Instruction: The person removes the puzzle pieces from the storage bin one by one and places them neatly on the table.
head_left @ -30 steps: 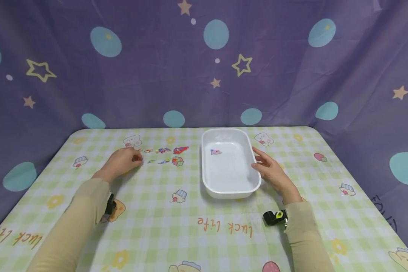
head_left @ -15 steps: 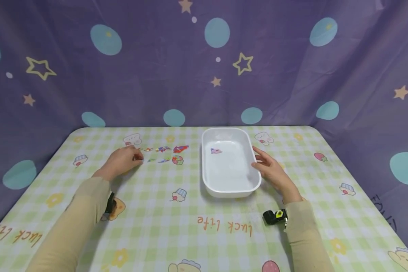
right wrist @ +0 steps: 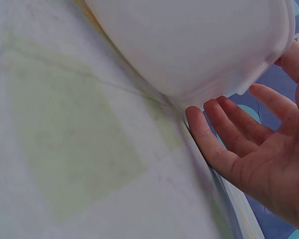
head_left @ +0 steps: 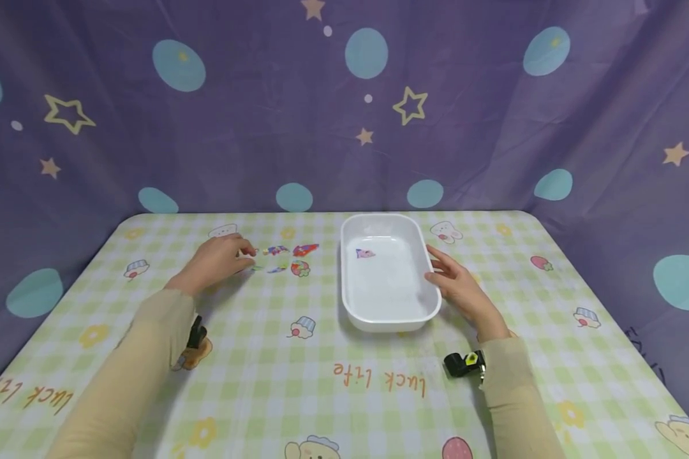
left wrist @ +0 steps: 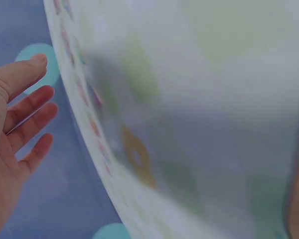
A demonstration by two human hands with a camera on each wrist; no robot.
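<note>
In the head view my left hand reaches over the table's left part, fingertips right at two short rows of small, flat, colourful pieces. A red piece and a blue-purple one show in the far row. The left wrist view shows that hand's fingers spread loosely, with nothing visible between them. A white, round-cornered tray stands at centre right, a pink-purple piece lying inside. My right hand holds its right side, thumb at the rim and other fingers against the outer wall.
A green-and-white checked tablecloth with printed cartoons covers the table. Behind it hangs a purple curtain with stars and dots. Each wrist wears a black camera; the right one sits low over the cloth.
My left hand has shifted a little right and away along the rows, now covering the pieces at their left end. The right hand and the tray have stayed in place.
</note>
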